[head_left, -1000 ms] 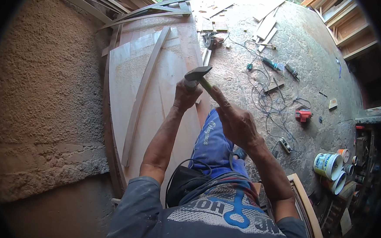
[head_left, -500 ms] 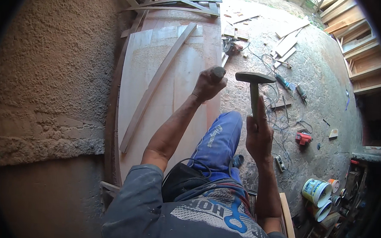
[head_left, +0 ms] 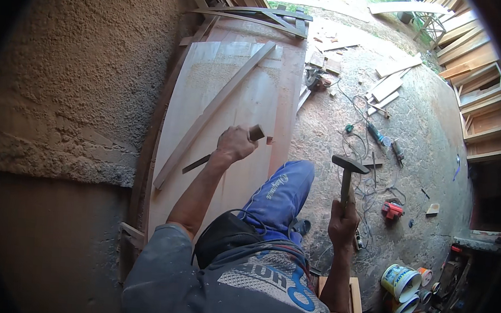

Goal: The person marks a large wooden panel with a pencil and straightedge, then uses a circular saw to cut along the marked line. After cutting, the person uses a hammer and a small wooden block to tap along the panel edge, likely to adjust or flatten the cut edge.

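Note:
My left hand (head_left: pixel 237 144) is closed round the handle of a chisel (head_left: pixel 256 133). Its flat blade points left and toward me, above a pale wooden panel (head_left: pixel 237 181). Just right of the chisel's handle end, a small dark notch (head_left: pixel 270 140) is cut near the panel's right side. My right hand (head_left: pixel 343 222) grips a hammer (head_left: pixel 349 164) by its handle, head up, out over the floor beyond the panel's right edge. A gap separates hammer and chisel. A long wooden strip (head_left: pixel 219 106) lies diagonally across the panel.
A rough wall (head_left: pixel 94 78) borders the panel on the left. To the right, the floor holds a circular saw (head_left: pixel 315 80), an angle grinder (head_left: pixel 378 134), a red power tool (head_left: pixel 392 210), tangled cords and board offcuts (head_left: pixel 389 87). Paint buckets (head_left: pixel 400 282) stand at lower right.
My left hand has come nearer and to the left, and the chisel has swung so its blade points left. The notch now shows. My right hand is lower with the hammer.

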Action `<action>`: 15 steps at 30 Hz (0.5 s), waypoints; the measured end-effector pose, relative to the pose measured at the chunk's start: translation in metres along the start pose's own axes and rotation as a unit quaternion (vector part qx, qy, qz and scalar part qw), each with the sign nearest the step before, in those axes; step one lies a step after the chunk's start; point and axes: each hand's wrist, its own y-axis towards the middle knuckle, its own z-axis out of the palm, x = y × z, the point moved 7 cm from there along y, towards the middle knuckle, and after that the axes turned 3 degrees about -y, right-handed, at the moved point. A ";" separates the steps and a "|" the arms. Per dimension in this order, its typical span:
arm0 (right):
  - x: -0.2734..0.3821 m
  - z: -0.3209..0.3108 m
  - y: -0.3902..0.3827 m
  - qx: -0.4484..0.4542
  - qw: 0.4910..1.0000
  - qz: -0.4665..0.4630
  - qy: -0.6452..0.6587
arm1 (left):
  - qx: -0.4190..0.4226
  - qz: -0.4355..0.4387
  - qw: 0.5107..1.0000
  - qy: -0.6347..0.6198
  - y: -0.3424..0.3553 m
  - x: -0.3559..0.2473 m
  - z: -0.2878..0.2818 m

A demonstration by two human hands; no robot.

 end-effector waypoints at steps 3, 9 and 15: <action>-0.051 -0.005 -0.032 0.027 0.997 0.066 -0.007 | 0.125 -0.112 0.976 0.138 -0.051 0.073 0.047; -0.079 -0.029 -0.057 0.011 0.997 0.056 0.057 | 0.124 -0.186 0.969 0.105 -0.109 0.108 0.085; -0.078 -0.033 -0.037 0.085 0.990 0.033 0.103 | 0.106 -0.197 0.973 0.056 -0.113 0.098 0.080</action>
